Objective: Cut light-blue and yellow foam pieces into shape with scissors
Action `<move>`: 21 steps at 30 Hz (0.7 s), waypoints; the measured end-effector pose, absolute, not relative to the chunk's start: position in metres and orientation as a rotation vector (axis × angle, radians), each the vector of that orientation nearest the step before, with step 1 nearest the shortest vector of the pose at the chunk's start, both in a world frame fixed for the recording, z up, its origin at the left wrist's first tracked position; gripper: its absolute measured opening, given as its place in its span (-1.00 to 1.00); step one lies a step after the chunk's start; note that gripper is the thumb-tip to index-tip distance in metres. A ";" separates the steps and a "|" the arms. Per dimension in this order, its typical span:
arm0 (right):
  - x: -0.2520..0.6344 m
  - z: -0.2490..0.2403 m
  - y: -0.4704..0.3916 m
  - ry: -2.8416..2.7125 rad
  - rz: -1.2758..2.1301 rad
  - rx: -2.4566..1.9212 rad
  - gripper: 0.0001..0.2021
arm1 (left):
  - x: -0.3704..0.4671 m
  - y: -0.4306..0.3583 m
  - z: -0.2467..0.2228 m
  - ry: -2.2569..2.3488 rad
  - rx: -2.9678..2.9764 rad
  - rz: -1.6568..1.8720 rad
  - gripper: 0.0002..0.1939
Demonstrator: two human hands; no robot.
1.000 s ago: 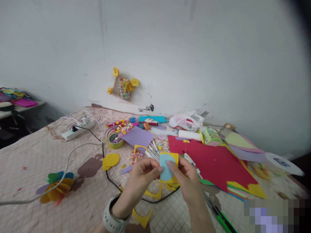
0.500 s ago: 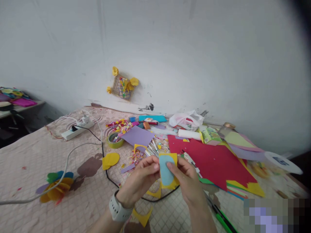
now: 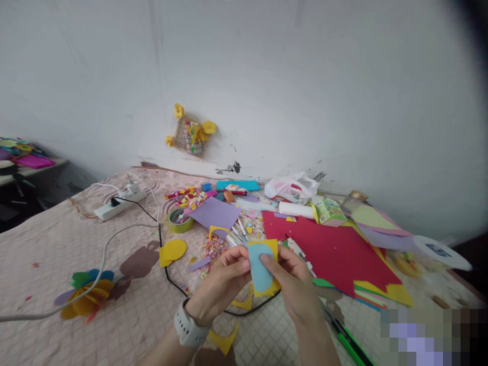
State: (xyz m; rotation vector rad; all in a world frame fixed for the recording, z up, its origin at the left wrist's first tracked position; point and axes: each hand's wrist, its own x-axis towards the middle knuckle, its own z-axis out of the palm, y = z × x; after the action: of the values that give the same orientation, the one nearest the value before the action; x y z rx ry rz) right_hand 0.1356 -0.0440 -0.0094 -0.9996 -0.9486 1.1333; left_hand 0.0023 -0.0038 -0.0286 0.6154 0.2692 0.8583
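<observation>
A yellow paper rectangle (image 3: 273,248) is held up between my two hands, with a light blue rounded paper shape (image 3: 261,269) lying flat against its face. My right hand (image 3: 292,279) pinches the stack, its thumb pressing on the blue shape. The fingers of my left hand (image 3: 224,277) are closed at the left edge of the yellow paper; that wrist wears a white watch (image 3: 189,325). Yellow offcuts with curved cutouts (image 3: 225,341) lie below my hands. Left of them rest yellow cut paper shapes (image 3: 173,252). A green-and-black utility knife (image 3: 348,340) lies at lower right.
White cables and a power strip (image 3: 121,204) run across the left side, near a multicoloured paper flower (image 3: 88,297). Behind my hands are purple paper (image 3: 215,213), a tape roll (image 3: 179,220) and colourful scraps. Large red paper (image 3: 331,249) and a jar (image 3: 354,202) are on the right.
The view has shifted very slightly. Both hands keep the same hold on the yellow paper and blue shape, with hardly any movement.
</observation>
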 end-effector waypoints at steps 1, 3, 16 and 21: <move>0.137 -0.009 -0.044 -0.943 1.117 -1.010 -0.87 | 0.002 -0.004 -0.028 0.258 0.626 0.858 -0.86; 0.138 -0.010 -0.043 -0.935 1.092 -1.030 -0.87 | 0.002 -0.004 -0.028 0.239 0.654 0.841 -0.86; 0.141 -0.012 -0.045 -0.971 1.027 -1.088 -0.83 | 0.001 -0.003 -0.029 0.327 0.828 0.835 -0.84; 0.143 -0.011 -0.045 -1.026 0.962 -1.147 -0.79 | -0.005 -0.003 -0.019 0.474 1.030 0.824 -0.86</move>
State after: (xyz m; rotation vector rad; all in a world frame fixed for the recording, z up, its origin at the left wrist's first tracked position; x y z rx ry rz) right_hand 0.1426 -0.0445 -0.0115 -1.1466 -1.0256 0.9623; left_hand -0.0046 -0.0028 -0.0195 1.0299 0.4742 0.8242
